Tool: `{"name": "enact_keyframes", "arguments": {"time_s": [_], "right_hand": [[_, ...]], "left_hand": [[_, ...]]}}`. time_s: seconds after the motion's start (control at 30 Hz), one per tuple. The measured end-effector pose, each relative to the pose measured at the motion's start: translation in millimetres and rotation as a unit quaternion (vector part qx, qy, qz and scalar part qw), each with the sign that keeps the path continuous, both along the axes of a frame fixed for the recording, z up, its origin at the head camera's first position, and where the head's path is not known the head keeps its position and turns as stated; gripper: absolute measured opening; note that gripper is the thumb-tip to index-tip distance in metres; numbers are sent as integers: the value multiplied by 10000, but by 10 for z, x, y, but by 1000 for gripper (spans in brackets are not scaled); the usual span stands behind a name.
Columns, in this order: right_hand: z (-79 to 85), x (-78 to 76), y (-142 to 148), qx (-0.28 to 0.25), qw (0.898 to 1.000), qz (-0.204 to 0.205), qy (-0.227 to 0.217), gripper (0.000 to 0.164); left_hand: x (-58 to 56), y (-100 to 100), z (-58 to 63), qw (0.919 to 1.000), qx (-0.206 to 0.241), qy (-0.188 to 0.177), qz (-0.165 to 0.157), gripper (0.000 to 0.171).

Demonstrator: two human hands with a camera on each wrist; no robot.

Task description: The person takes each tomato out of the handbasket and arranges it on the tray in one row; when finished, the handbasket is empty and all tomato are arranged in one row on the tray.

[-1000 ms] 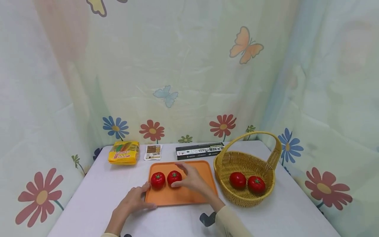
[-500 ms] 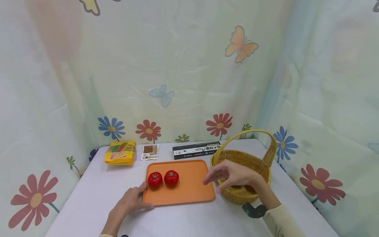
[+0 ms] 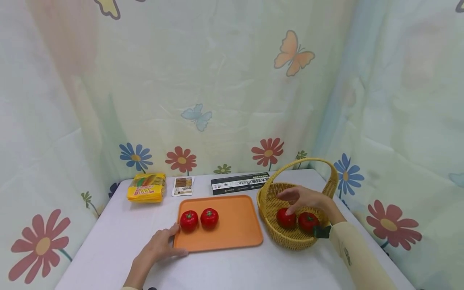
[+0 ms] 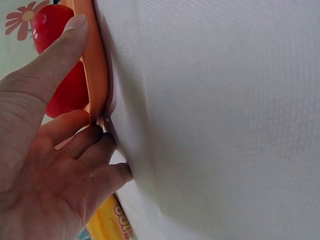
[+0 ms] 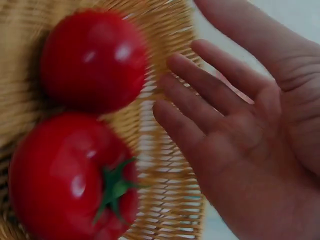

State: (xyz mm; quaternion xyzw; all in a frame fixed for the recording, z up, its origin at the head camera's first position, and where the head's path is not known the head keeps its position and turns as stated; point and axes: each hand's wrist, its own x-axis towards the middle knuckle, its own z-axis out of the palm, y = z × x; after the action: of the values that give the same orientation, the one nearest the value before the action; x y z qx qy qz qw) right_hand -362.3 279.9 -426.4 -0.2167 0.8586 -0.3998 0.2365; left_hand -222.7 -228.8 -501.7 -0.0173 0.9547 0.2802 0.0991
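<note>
Currently gripping orange tray [image 3: 237, 233] (2 tomatoes [image 3: 209, 218]) w/ L hand [image 3: 161, 244]; holding R hand [image 3: 305, 198] loosely spread above basket [image 3: 290, 243] (2 more toms [image 3: 308, 222]).

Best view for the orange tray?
Head: it shows the orange tray almost whole, with two tomatoes on it. Left wrist gets only part of its rim, by the left hand; right wrist doesn't show it.

Tray [image 3: 237, 225]: out on the table [image 3: 224, 274]; first tomato [image 3: 189, 221] near its nine o'clock, second tomato [image 3: 209, 218] alongside.
Basket [image 3: 290, 242]: over at the tray's three o'clock, third tomato [image 3: 285, 220] and fourth tomato [image 3: 308, 222] inside.
Pasta box [image 3: 240, 184]: behind, one o'clock.
Sachet [image 3: 183, 186]: eleven.
Packet [image 3: 146, 188]: ten.
</note>
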Motion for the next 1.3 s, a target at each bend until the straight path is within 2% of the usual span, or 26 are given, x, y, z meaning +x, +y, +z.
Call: {"name": "enact_keyframes", "arguments": {"time_s": [0.07,0.13,0.23,0.33,0.4,0.57,0.77,1.03,1.3], "right_hand": [[-65,-50,-25,371,9992,-71,-131,73],[-107,-85,-51,639,9979,-72,-53,72],[-129,-114,-87,609,9964,-274,519,60],[-111,-127,-119,404,9896,-656,1212,44],[-83,-132,-139,298,9863,-783,1419,39],[-81,-145,-205,379,9901,-622,1197,49],[-193,-171,-310,283,9917,-610,1094,57],[-270,-184,-457,541,9844,-1000,1344,56],[-300,-166,-520,650,9812,-1214,1349,57]], "left_hand": [[4,-3,6,10000,16,15,5,105],[8,-5,10,10000,17,-5,29,105],[6,-5,10,10000,-11,-28,40,105],[-2,-2,15,10000,-10,18,14,105],[-10,4,21,10000,-19,31,0,105],[-8,6,15,10000,-25,-30,86,106],[-2,-4,2,9999,28,-83,85,106],[8,-7,5,10000,-8,-37,68,106],[-15,4,-25,9999,22,-117,62,107]]}}
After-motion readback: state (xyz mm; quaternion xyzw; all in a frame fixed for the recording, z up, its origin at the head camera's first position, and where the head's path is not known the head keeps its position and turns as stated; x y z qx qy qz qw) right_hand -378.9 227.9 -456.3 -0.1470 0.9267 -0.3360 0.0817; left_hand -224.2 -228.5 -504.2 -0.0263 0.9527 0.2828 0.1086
